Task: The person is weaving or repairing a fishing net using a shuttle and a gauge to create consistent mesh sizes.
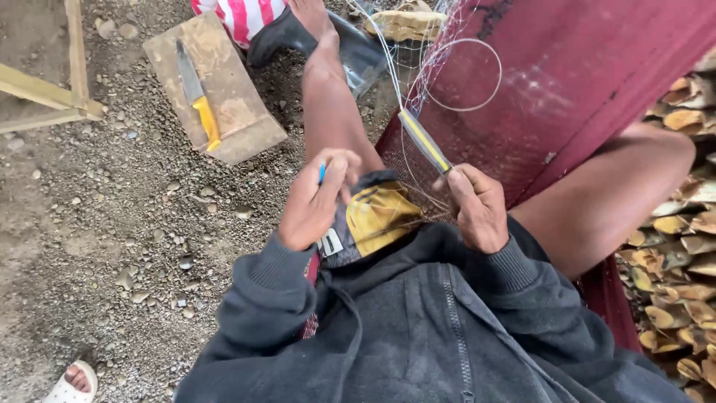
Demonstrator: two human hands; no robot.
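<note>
My left hand (317,198) is closed around a small blue tool, of which only the tip shows above my fingers. My right hand (477,205) pinches the lower end of a flat netting needle (424,139) with yellow and dark stripes, pointing up and left. Fine clear fishing line (462,75) loops from the needle over a dark red net (567,82) draped across my right leg. Both hands rest close together above my lap, against yellow and dark shorts.
A wooden board (224,82) lies on the gravel ahead with a yellow-handled knife (198,93) on it. A wooden frame (52,89) sits at far left. Dry leaves (679,283) pile up on the right. Another person's foot in a white sandal (74,382) shows bottom left.
</note>
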